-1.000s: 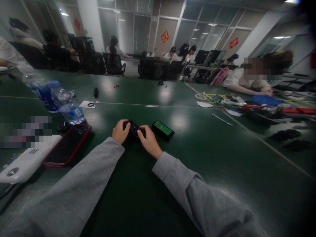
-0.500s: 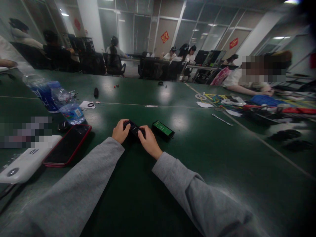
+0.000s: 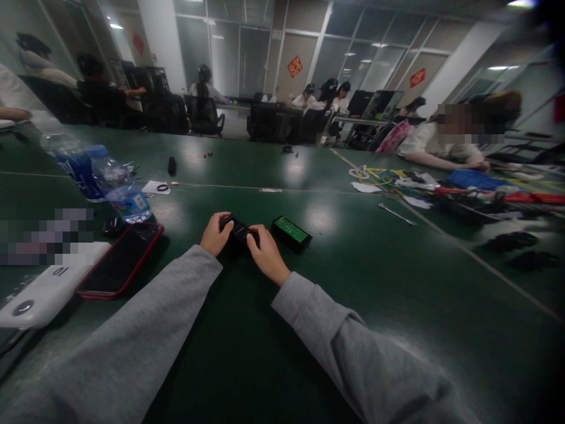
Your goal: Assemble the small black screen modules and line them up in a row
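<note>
Both my hands grip a small black box-shaped part (image 3: 239,229) on the dark green table (image 3: 353,265). My left hand (image 3: 215,234) curls its fingers round the part's left end. My right hand (image 3: 267,253) pinches its right end, thumb and fingers pressed on it. Just to the right lies a black housing holding a green circuit board (image 3: 291,232), a short gap away from my right hand. Both arms wear grey sleeves.
A red-cased phone (image 3: 121,258) and a white power bank (image 3: 42,294) lie at my left, with two water bottles (image 3: 119,185) behind them. A co-worker (image 3: 445,147) leans over cables and tools (image 3: 441,188) at the right. Other people sit at desks behind.
My hands and the black part stay almost in place; the fingers shift only slightly on it. Nothing else on the table has moved.
</note>
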The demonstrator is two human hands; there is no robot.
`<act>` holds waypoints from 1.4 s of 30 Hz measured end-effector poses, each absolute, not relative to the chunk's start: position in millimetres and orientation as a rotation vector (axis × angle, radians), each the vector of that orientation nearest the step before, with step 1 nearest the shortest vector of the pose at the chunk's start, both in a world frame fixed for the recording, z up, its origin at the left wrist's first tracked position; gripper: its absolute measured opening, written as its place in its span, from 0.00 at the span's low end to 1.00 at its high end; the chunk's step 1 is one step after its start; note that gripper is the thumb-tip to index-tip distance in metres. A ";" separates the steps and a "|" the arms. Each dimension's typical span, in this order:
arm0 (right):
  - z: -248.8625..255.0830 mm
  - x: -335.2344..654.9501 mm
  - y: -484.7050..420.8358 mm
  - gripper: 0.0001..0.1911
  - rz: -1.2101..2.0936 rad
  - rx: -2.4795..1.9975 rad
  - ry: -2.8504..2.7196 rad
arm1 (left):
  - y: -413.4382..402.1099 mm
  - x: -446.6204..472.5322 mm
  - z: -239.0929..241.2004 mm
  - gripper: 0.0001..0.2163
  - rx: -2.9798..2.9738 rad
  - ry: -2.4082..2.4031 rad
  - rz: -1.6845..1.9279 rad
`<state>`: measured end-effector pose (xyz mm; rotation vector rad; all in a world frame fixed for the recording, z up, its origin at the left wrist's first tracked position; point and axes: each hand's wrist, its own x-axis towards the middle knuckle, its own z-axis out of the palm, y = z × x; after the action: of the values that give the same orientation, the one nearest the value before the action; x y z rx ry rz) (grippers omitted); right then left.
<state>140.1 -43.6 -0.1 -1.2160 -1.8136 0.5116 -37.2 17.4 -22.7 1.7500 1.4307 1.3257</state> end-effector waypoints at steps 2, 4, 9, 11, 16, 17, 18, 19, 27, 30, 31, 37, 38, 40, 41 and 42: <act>-1.6 140.1 -42.7 0.09 0.534 -1.210 -1.801 | 18.1 -37.2 -22.5 0.14 1.703 1.382 1.371; -4.5 140.5 -40.8 0.09 0.563 -1.202 -1.777 | 17.5 -36.8 -21.0 0.16 1.648 1.337 1.409; -11.8 145.0 -31.6 0.14 0.720 -1.173 -1.768 | 10.9 -34.7 -11.8 0.19 1.584 1.268 1.484; -12.5 148.4 -27.4 0.16 0.860 -1.136 -1.771 | 7.2 -33.4 -7.6 0.19 1.589 1.251 1.514; -6.1 156.4 -22.3 0.23 1.352 -0.972 -1.540 | -2.1 -29.9 0.8 0.20 1.683 1.204 1.531; -3.6 157.7 -22.4 0.24 1.406 -0.951 -1.502 | -3.7 -29.3 2.2 0.20 1.703 1.193 1.521; -0.9 158.9 -22.8 0.25 1.444 -0.940 -1.475 | -5.0 -28.9 3.5 0.20 1.717 1.184 1.509; 1.8 160.0 -23.3 0.26 1.477 -0.938 -1.456 | -6.1 -28.5 4.7 0.20 1.726 1.177 1.501; 13.1 163.6 -26.2 0.30 1.604 -0.926 -1.346 | -10.2 -26.6 9.5 0.20 1.777 1.158 1.465; 12.4 163.7 -26.5 0.29 1.604 -0.908 -1.316 | -10.6 -26.3 9.3 0.20 1.776 1.157 1.453; 12.0 163.5 -26.7 0.28 1.597 -0.900 -1.308 | -10.3 -26.2 8.7 0.20 1.771 1.151 1.450; 8.5 162.2 -27.0 0.27 1.520 -0.842 -1.228 | -4.6 -25.2 -2.6 0.29 1.734 1.145 1.386; 7.8 162.4 -26.7 0.27 1.509 -0.833 -1.214 | -3.4 -25.1 -4.8 0.32 1.728 1.151 1.367; 6.6 163.1 -26.2 0.27 1.493 -0.821 -1.183 | -1.0 -25.0 -8.4 0.36 1.699 1.158 1.326; 6.0 163.6 -25.9 0.27 1.487 -0.814 -1.169 | -0.1 -24.9 -9.7 0.38 1.675 1.160 1.304; 5.5 164.0 -25.6 0.27 1.482 -0.805 -1.156 | 0.7 -24.9 -10.7 0.39 1.647 1.160 1.283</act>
<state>164.0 -25.6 5.5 -0.8046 -1.1557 1.4825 -24.9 0.7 -10.7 1.6469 1.1597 1.2830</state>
